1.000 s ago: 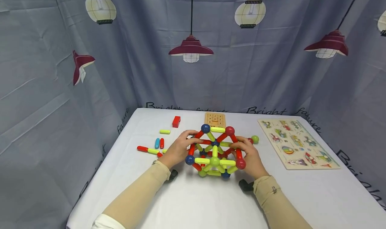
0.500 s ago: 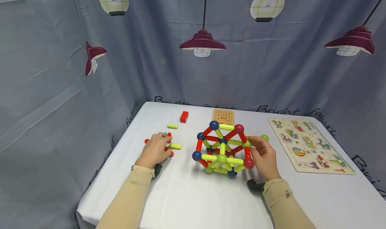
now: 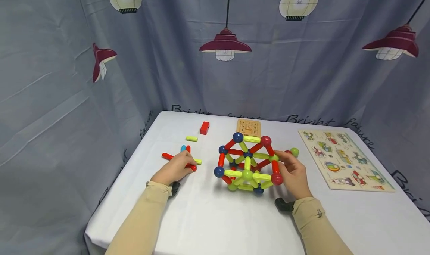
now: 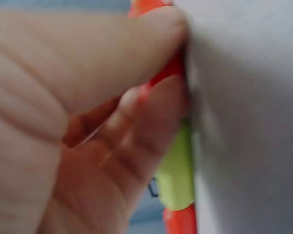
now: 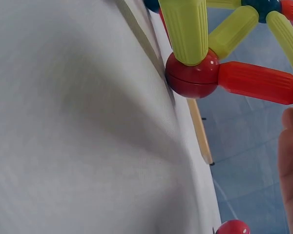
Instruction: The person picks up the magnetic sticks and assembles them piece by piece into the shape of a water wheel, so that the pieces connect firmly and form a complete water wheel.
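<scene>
A ball-and-rod building model, made of red and yellow-green rods joined by blue, red and green balls, stands at the table's middle. My right hand holds its right side at a green ball. In the right wrist view, fingers reach that side beyond a red rod. To the left, my left hand pinches a red rod low over the table. Close up, thumb and finger close on the red rod, with a yellow-green rod just past it.
Around the left hand lie a red rod, a blue rod and a yellow-green rod. Farther back are a red block and a wooden number board. A picture puzzle board lies right, past a loose green ball.
My left hand has left the model's left side, moved left to the loose rods and now pinches a red one. My right hand stays on the model. The head view has shifted.
</scene>
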`<state>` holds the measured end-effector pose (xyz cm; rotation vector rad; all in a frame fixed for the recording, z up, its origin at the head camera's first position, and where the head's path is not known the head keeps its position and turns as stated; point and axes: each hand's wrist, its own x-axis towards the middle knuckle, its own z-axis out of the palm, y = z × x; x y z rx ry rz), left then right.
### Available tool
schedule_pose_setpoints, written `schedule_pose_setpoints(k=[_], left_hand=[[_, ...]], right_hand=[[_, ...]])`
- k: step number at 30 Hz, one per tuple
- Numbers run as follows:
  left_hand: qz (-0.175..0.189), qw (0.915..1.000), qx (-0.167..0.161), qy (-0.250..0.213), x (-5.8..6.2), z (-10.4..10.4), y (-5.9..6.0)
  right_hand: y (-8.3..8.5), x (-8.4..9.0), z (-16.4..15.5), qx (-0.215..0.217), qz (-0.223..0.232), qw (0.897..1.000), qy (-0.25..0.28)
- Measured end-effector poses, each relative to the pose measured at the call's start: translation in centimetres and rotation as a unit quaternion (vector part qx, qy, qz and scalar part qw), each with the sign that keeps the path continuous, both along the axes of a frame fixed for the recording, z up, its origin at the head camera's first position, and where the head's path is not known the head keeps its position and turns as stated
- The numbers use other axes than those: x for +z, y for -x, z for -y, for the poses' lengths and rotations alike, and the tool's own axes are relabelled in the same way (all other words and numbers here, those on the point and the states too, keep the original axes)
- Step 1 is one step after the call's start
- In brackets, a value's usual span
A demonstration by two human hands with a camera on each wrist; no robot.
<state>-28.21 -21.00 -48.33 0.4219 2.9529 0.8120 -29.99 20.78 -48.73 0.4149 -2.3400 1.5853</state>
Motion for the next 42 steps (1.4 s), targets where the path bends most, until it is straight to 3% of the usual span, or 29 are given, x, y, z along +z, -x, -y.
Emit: schedule_pose_setpoints(k=[4,7,9,11,13,15,17,19,25,33,35,37,40,42], left_hand=[[-0.021,0.9994,-0.01,-0.025,-0.2,-0.5,0.3],[-0.086,0.9936,-0.008,-0.073,0.0,-1.1,0.2],[-0.147,0.9809,-0.003,-0.127,0.5,-1.8,-0.1],[-0.201,0.9607,-0.008,-0.191,1.3,-2.9,-0.5],[-0.24,0.9394,-0.034,-0.243,2.2,-4.4,-1.3],[-0.257,0.925,-0.065,-0.272,2.8,-5.9,-2.0],[-0.257,0.9202,-0.096,-0.279,3.2,-7.3,-2.6],[-0.249,0.9237,-0.112,-0.269,3.4,-8.3,-3.0],[-0.214,0.949,-0.104,-0.207,3.2,-9.4,-3.3],[-0.196,0.953,-0.094,-0.211,2.9,-8.9,-3.2],[-0.209,0.9476,-0.073,-0.23,2.7,-8.3,-2.8],[-0.231,0.9481,-0.024,-0.217,2.5,-7.3,-2.1],[-0.219,0.9661,0.079,-0.112,1.6,-5.8,-1.1],[-0.154,0.9808,0.12,0.005,0.8,-4.9,-0.7]], right_hand=[[0.1,-0.1,0.0,0.003,-0.005,1.0,-0.003],[0.1,-0.1,0.1,0.01,-0.004,1.0,0.003],[0.0,0.0,0.1,0.013,-0.004,1.0,0.005],[0.0,-0.1,0.0,0.01,-0.004,1.0,0.004],[0.1,0.0,-0.2,0.006,-0.007,1.0,0.0],[0.1,0.1,-0.3,0.0,-0.009,1.0,-0.008],[0.1,0.2,-0.3,0.002,-0.01,1.0,-0.012],[0.2,0.3,-0.2,0.005,-0.011,1.0,-0.012],[0.3,0.2,-0.1,0.007,-0.004,1.0,-0.008],[0.2,0.0,0.0,0.009,0.003,1.0,-0.012],[0.3,-0.1,0.0,0.011,0.003,1.0,-0.013],[0.3,-0.1,0.0,0.012,0.002,1.0,-0.015],[0.4,-0.1,-0.1,0.012,-0.002,1.0,-0.015],[0.2,-0.1,0.0,0.01,0.0,1.0,-0.015]])
